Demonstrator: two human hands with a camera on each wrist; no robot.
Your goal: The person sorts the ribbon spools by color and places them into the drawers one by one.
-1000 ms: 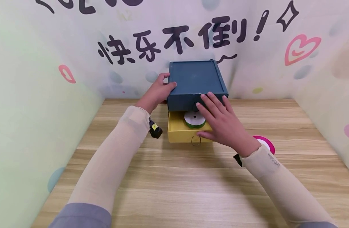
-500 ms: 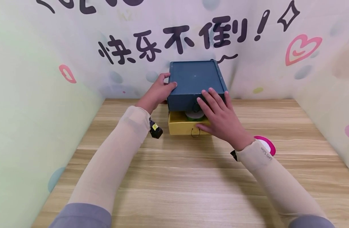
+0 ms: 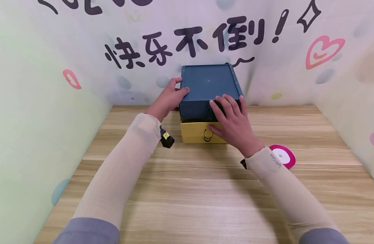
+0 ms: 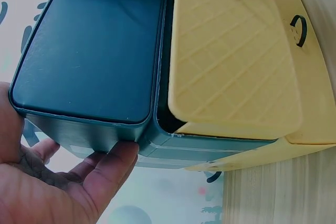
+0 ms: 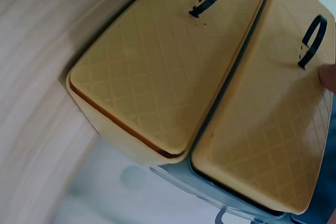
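A small stacked drawer box has a dark blue top section [image 3: 209, 83] and a yellow drawer [image 3: 194, 132] with a black ring pull below it. My left hand [image 3: 170, 98] holds the box's left side, thumb on the top edge; in the left wrist view its fingers [image 4: 113, 169] touch the blue side wall. My right hand [image 3: 234, 125] lays its fingertips over the blue front edge, while its thumb [image 5: 328, 77] presses the yellow drawer front near the pull. That drawer front stands slightly proud of the frame, a narrow dark gap showing beside it. Its inside is hidden.
A pink-rimmed white spool [image 3: 282, 156] lies on the wooden table [image 3: 187, 200], partly behind the right sleeve. Another yellow drawer [image 5: 173, 51] forms the lowest level of the box. A printed wall sheet [image 3: 138, 84] hangs close behind.
The yellow drawer has slid inward under the right hand, hiding the green-edged spool that showed inside it. The right hand moved forward and slightly left; the left hand has stayed put.
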